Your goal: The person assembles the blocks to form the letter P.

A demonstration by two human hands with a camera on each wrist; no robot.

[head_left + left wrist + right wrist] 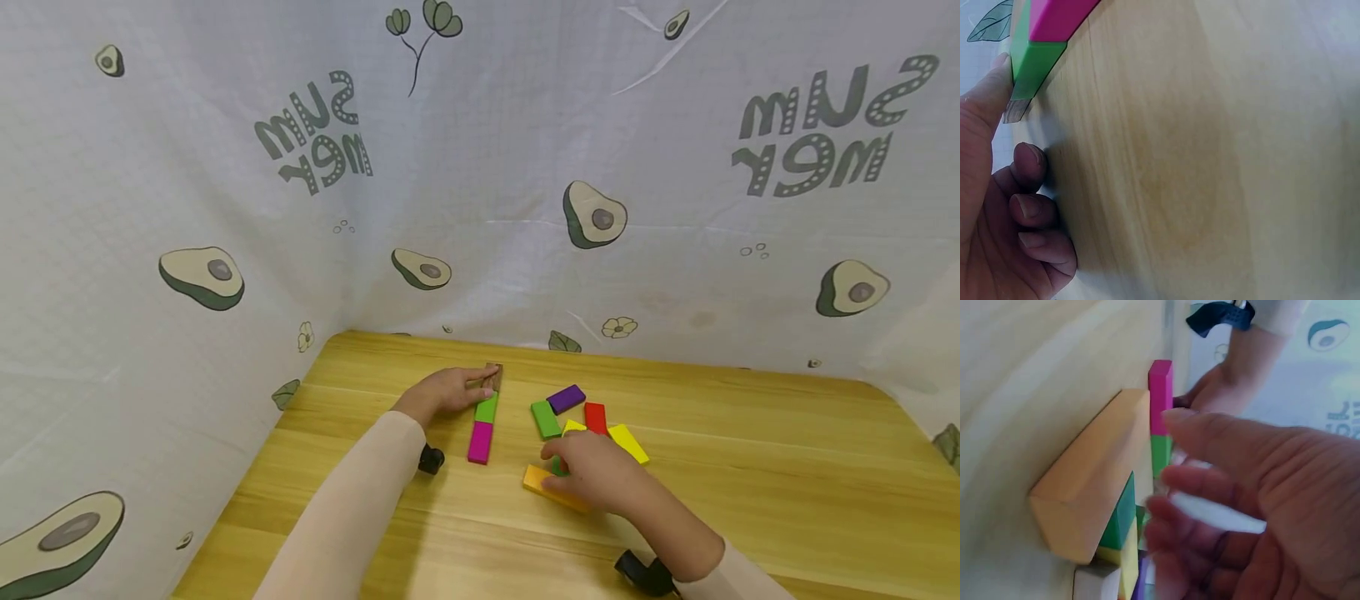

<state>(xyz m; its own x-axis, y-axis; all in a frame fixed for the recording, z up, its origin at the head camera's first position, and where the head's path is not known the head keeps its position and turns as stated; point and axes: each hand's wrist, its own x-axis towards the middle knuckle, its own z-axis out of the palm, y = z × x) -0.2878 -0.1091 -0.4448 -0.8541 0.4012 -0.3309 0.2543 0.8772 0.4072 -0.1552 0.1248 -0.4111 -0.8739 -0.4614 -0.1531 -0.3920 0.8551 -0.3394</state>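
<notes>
A person's left hand (442, 392) is reaching to the far end of a straight row of blocks that is lying on a yellowish wood-grained table (810, 483). Its thumb and index finger are extending and touching the row, while its other fingers are curling loosely and gripping nothing. The row is running from a brown rectangular block (498, 380) through a light green rectangular block (486, 408) to a magenta rectangular block (481, 442), the three lying end to end and touching.

The right hand (600, 471) is hovering low over a loose cluster, its fingers bending slightly and its thumb standing apart, with nothing gripped. An orange rectangular block (536, 478) is lying partly beneath it; whether the thumb is touching that block, I cannot tell. A dark green block (1120, 515) is sitting just beside the orange one. Beyond the hand, a green rectangular block (546, 420), a purple rectangular block (566, 399), a red rectangular block (596, 417) and a yellow rectangular block (629, 443) are lying at differing angles. A white avocado-printed cloth (480, 150) is hanging behind the table
</notes>
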